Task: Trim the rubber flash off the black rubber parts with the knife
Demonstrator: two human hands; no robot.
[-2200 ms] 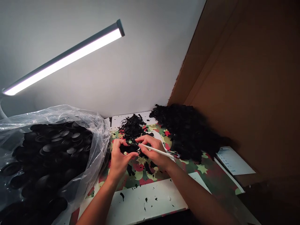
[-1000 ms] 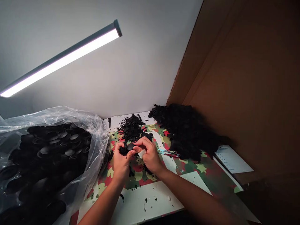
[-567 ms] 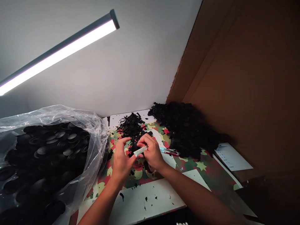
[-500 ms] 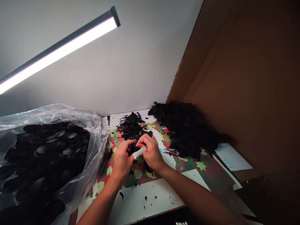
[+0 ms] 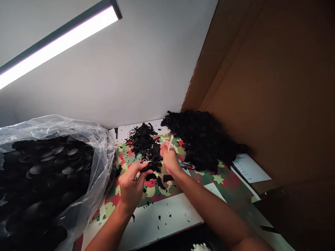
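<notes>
While the left hand (image 5: 131,186) pinches a small black rubber part (image 5: 149,169) between thumb and fingers, its grip is closed on that part just above the bench (image 5: 167,223). The right hand (image 5: 170,160) is next to it, a little higher, and its grip is closed around a thin white stick tool (image 5: 170,142) that points up and away. The two hands are near each other but do not touch.

Both hands are over a mat with red, green and cream shapes (image 5: 157,190). Little black scraps (image 5: 142,143) lie in a small heap on the mat, right behind the hands. A much bigger heap of black pieces (image 5: 204,139) sits to the right, against a brown cardboard wall (image 5: 261,87). On the left, a clear plastic bag (image 5: 99,150) holds many round black parts (image 5: 47,167). A long bright lamp (image 5: 57,42) hangs above. A white paper (image 5: 250,169) lies at the far right of the bench.
</notes>
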